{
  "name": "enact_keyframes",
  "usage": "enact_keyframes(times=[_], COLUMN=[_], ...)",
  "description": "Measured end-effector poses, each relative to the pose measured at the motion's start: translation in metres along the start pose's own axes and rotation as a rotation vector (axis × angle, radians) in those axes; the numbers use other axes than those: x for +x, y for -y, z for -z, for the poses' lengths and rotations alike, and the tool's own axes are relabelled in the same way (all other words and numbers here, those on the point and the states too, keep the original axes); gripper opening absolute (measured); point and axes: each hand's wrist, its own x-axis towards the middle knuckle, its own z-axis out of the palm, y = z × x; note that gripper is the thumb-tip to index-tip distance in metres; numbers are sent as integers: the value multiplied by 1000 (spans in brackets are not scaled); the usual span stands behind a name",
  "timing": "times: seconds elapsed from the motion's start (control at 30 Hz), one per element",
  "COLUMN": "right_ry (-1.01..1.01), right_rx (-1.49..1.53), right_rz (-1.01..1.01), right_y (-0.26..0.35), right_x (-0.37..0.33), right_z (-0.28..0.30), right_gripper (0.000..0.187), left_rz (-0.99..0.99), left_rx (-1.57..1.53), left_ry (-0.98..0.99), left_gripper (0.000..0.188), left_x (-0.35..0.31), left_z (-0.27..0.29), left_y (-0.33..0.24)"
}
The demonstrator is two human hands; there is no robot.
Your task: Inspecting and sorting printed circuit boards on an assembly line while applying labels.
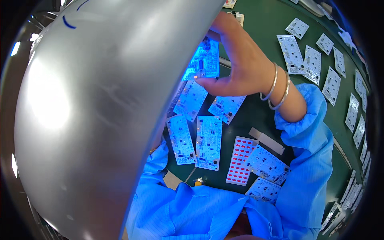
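Note:
My right hand (236, 60) grips a circuit board (207, 60) by its edge, thumb at the lower corner and fingers over the far side. Bright blue light falls on this board, and a large silver dome-shaped lamp shade (88, 100) hides its left part. Of my left hand (158, 135) only a sliver near the wrist shows beside the shade; its fingers are hidden. Below the held board lie more circuit boards: a tilted one (191, 100), one to its right (227, 108), and two long ones nearer me (181, 139) (209, 143).
A white card with red arrow stickers (241, 160) lies at right, by a pale strip (272, 143) and two boards (267, 164) (264, 189). Several white boards (291, 54) are spread over the green table (260, 24) at far right. A small yellow-topped piece (198, 182) sits near my lap.

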Motion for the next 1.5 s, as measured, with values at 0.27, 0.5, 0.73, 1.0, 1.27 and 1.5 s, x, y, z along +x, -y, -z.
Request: enact_keyframes(times=[0.27, 0.5, 0.73, 1.0, 1.27, 1.5], right_ry=[-39, 3, -15, -44, -9, -3], right_rx=[-118, -122, -133, -121, -143, -111], right_rz=[85, 67, 72, 141, 119, 123], right_y=[-14, -12, -7, -10, -5, -7], right_x=[-7, -9, 2, 1, 1, -5], right_z=[2, 5, 6, 4, 7, 8], right_gripper=[67, 67, 67, 66, 63, 62], left_rz=[4, 7, 2, -5, -58, -75], left_rx=[128, 74, 154, 156, 164, 163], left_ry=[-127, -171, -210, -177, -109, -89], left_gripper=[43, 45, 45, 44, 46, 50], left_x=[-6, -10, 2, 4, 3, -8], left_z=[4, 0, -13, -12, -8, -10], left_y=[10, 11, 0, 0, 3, 6])
